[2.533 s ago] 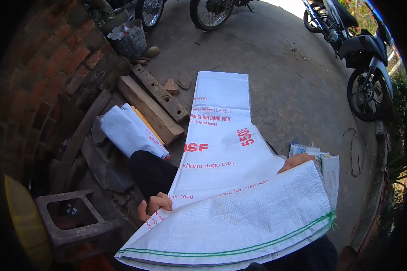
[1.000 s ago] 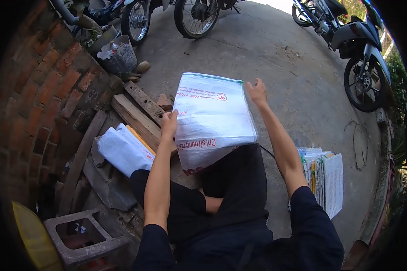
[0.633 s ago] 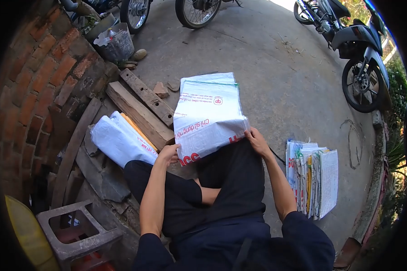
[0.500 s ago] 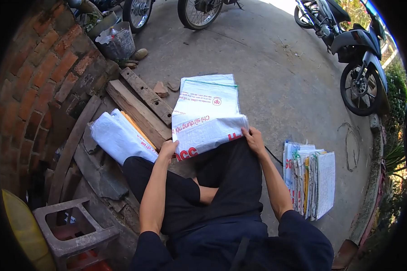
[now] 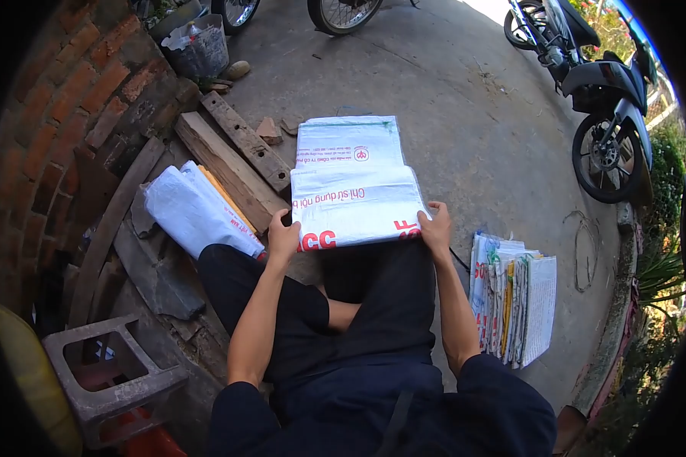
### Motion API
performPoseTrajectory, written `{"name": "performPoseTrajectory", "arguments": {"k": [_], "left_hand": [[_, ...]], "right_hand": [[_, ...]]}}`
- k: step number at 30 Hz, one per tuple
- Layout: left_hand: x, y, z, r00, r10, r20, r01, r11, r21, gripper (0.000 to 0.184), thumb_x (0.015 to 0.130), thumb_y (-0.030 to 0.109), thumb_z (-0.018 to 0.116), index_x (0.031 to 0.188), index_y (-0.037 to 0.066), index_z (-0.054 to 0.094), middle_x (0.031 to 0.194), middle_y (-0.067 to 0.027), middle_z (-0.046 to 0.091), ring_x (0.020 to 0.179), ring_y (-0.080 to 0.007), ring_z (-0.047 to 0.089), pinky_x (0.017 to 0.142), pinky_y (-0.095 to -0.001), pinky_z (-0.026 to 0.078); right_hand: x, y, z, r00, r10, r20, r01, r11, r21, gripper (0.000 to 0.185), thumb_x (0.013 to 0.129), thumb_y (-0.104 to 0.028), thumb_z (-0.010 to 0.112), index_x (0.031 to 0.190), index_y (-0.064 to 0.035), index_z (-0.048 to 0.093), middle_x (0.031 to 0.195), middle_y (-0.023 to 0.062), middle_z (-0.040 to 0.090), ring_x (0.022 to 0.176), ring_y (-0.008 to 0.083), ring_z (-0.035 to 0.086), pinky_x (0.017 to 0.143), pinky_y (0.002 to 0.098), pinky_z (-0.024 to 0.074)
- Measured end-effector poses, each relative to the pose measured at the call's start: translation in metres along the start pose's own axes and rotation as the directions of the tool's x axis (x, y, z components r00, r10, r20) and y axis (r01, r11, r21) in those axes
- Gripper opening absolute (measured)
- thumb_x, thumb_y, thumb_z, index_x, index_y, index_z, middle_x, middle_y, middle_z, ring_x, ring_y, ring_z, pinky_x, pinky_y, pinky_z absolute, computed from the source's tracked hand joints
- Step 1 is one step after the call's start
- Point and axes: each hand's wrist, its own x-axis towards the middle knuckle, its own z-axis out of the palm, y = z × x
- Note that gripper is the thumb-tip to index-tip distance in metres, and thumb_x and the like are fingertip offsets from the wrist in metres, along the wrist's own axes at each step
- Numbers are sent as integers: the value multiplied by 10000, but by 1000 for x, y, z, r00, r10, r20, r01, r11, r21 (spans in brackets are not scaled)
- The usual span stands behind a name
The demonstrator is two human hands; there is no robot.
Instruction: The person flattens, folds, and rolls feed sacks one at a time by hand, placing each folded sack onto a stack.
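A white woven plastic sack [image 5: 358, 202] with red printing lies partly folded in front of my crossed legs, its near part doubled over the far part. My left hand [image 5: 283, 236] grips its near left corner, and my right hand [image 5: 436, 231] grips the near right corner, thumbs on top. Beside my left knee lie several loosely folded sacks [image 5: 194, 209], white with a yellow one among them. To my right, a stack of folded sacks [image 5: 513, 297] stands on edge on the concrete.
Wooden beams [image 5: 232, 164] and a brick wall [image 5: 91, 91] run along the left, with a plastic stool [image 5: 114, 381] nearer me. A motorbike [image 5: 610, 137] stands at the right, and a bucket [image 5: 197, 49] at the back left. A wire loop [image 5: 583, 251] lies on the concrete.
Both hands have pushed the folded near part of the sack forward and laid it flatter over the far part. The view has shifted slightly.
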Motion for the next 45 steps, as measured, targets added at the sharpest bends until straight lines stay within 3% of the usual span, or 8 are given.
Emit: {"name": "performPoseTrajectory", "arguments": {"k": [10,15,19,24,27,31,38,45], "left_hand": [[12,1,15,1000,-24,-13,21,980,-199,259,872,129,603,1072,-23,666,833,-174,709,788,-222,688,748,-326,514],[3,19,-3,964,96,246,-51,982,-182,267,877,184,637,1017,-34,702,838,-139,705,780,-170,646,753,-302,503],[-16,59,-45,769,354,532,-441,896,42,901,681,296,843,1395,-26,400,1257,-192,512,1169,-286,500,994,-344,414],[-36,51,-48,763,446,468,-632,666,397,530,725,154,733,1206,33,546,1075,-146,563,1039,-341,551,859,-437,488],[-38,57,-51,749,526,403,-662,617,425,201,788,86,628,988,64,640,921,-110,565,918,-301,597,754,-426,518],[-35,67,-55,696,604,388,-718,604,347,165,773,44,651,938,50,659,1003,-109,587,988,-304,593,818,-402,506],[-35,77,-60,767,633,103,-606,768,-205,132,955,103,544,1057,21,563,986,-157,652,950,-281,637,837,-339,479],[-14,37,-27,903,416,-110,-429,884,-184,261,1020,265,456,990,14,519,824,-128,576,772,-222,546,735,-347,441]], "right_hand": [[-12,-9,-12,991,66,116,-73,996,55,470,743,-150,624,1193,-29,562,842,170,640,801,303,644,755,407,497],[-27,-22,-32,982,103,158,-118,989,89,457,759,-94,592,1208,-14,558,926,119,617,832,197,601,746,337,485],[-32,-15,-37,995,39,89,-58,972,226,443,760,-32,540,1202,-19,568,1100,155,583,998,246,599,850,352,488],[-30,-28,-66,935,-192,298,33,885,465,555,717,-107,815,1214,-43,576,1387,143,424,1267,296,474,934,396,532],[-26,-25,-76,857,-430,285,440,897,31,471,694,-3,760,1139,-89,629,1382,131,452,1284,347,443,1010,423,457],[-9,-4,-68,831,-497,250,538,832,-133,276,764,7,715,1022,-55,637,1275,134,576,1258,328,487,992,421,447],[-3,-8,-62,915,-249,318,-41,727,685,149,920,-51,634,1036,-40,542,973,50,646,919,93,603,812,219,492],[-12,0,-17,840,-255,478,-14,872,489,512,787,-169,800,1216,-28,560,1040,73,673,956,174,633,872,313,486]]}}
